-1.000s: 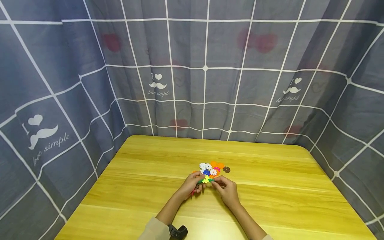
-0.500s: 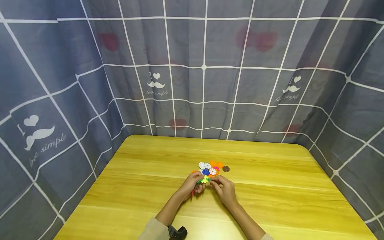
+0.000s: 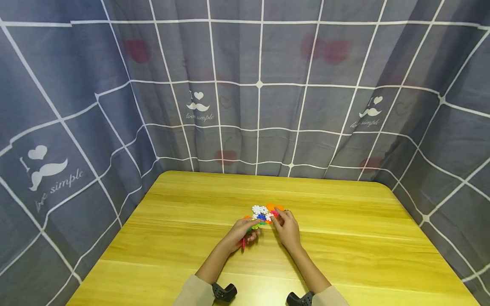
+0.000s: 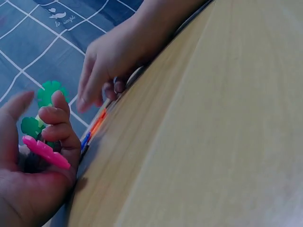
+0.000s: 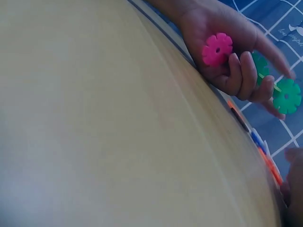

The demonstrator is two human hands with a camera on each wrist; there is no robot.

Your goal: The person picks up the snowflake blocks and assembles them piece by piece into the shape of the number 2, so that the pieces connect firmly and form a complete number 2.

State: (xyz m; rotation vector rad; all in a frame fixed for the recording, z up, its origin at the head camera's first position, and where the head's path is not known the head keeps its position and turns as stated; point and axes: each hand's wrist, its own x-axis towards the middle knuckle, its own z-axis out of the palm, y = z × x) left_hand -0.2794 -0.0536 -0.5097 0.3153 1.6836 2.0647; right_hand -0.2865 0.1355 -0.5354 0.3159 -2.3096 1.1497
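Note:
My left hand (image 3: pixel 238 233) holds a joined piece of notched plastic snowflake discs. A pink disc (image 5: pixel 222 40) lies against its palm, while a green disc (image 5: pixel 287 89) sticks out past the fingertips. In the left wrist view another green disc (image 4: pixel 31 126) and a bit of yellow show between the fingers. My right hand (image 3: pixel 289 233) is over the right side of a loose pile, thumb and fingers bent slightly apart, with nothing visible between them. Its fingertips are beside a pink disc (image 3: pixel 274 213) and a white disc (image 3: pixel 269 217); whether they touch any disc is unclear.
Loose white discs (image 3: pixel 256 209), a blue disc (image 3: pixel 261 217) and orange discs (image 3: pixel 270 206) lie close together beyond the hands on the wooden table (image 3: pixel 344 238). A grey checked curtain (image 3: pixel 237 106) hangs behind the table's far edge. Dark straps sit at both wrists.
My right hand has left the joined discs and moved forward to the pile, now covering the spot where the brown disc lay. My left hand has tipped the joined piece and shifted slightly left.

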